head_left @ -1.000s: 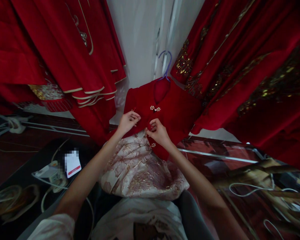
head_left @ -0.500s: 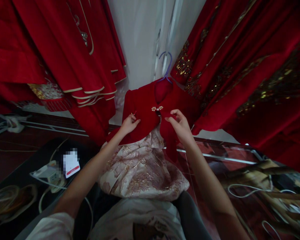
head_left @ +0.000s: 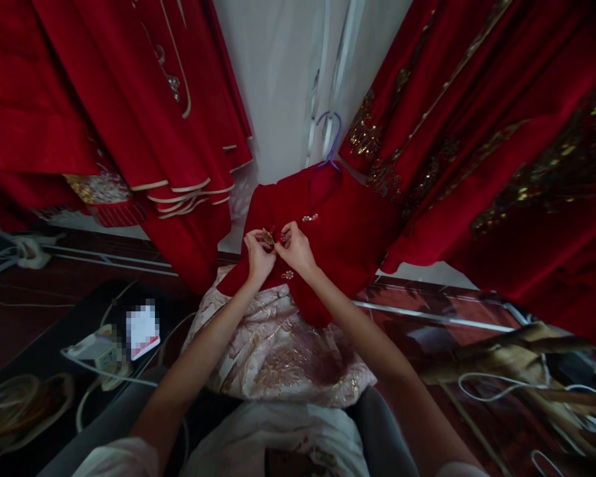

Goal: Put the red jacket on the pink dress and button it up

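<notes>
A red jacket (head_left: 347, 232) on a purple hanger (head_left: 334, 142) spreads over my lap. My left hand (head_left: 261, 257) is closed at its front, pinching a gold ornamental clasp (head_left: 268, 236). Close beside it, my right hand (head_left: 298, 253) pinches the opposite front edge of the jacket; a bit of red and a small ornament show at its fingertips. The fingers partly hide how the two pieces meet. Above the hands sits a pearly clasp (head_left: 310, 217), its halves together. Below them a flower-shaped clasp (head_left: 289, 274) lies on the red cloth.
Pale brocade cloth (head_left: 278, 351) lies under the jacket on my lap. Red garments (head_left: 179, 132) and sequinned red garments (head_left: 427, 179) hang on both sides. At left, a phone (head_left: 143, 331) and charging cables rest on a dark surface. Clutter with white cables (head_left: 496, 387) is at right.
My right hand has moved left, bringing the jacket's right front edge across to my left hand. The hands now meet at the front, and the gap below the upper clasp has closed.
</notes>
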Action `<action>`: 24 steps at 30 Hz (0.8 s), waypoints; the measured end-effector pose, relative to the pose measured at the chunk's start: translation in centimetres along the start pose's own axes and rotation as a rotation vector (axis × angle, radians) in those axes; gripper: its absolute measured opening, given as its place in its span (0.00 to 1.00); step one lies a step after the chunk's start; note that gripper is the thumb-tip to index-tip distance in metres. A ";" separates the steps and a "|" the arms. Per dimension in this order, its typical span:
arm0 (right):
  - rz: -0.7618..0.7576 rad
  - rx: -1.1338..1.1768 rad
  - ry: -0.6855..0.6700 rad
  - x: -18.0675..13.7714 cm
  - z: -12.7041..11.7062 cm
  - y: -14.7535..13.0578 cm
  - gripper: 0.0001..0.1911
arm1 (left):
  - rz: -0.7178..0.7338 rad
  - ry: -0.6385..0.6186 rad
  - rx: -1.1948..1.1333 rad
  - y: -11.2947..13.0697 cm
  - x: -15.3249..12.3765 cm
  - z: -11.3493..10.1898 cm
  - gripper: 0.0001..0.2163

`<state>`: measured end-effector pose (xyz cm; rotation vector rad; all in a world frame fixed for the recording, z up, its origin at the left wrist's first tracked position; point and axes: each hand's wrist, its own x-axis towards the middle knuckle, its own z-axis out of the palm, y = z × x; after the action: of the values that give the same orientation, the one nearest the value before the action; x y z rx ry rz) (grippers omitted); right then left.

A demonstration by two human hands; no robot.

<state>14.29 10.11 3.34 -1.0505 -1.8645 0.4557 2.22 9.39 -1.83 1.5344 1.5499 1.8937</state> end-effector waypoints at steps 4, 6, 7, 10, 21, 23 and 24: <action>0.016 0.026 -0.017 -0.2 0.0 0.8 0.15 | -0.014 -0.136 -0.112 -0.1 0.3 0.3 0.16; 0.042 0.045 -0.022 -0.2 0.0 1.0 0.13 | -0.056 -0.107 -0.130 -0.3 0.4 0.4 0.17; 0.051 0.054 -0.017 -0.2 0.0 1.1 0.11 | -0.071 -0.080 -0.128 -0.4 0.5 0.5 0.17; 0.051 0.075 -0.002 -0.2 0.2 1.3 0.10 | -0.117 -0.089 -0.142 -0.4 1.1 0.5 0.19; 0.056 0.138 0.075 0.0 0.9 1.5 0.10 | -0.186 -0.188 -0.262 0.5 2.0 -0.2 0.11; 0.058 0.131 0.075 0.1 0.9 1.6 0.08 | -0.178 -0.191 -0.269 0.7 2.0 -0.4 0.11; 0.062 0.126 0.078 0.2 0.9 1.6 0.08 | -0.171 -0.194 -0.268 0.8 2.0 -0.4 0.11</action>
<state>14.23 11.27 1.88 -1.0294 -1.7161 0.5538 1.38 10.25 -0.01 1.3758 1.2442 1.7204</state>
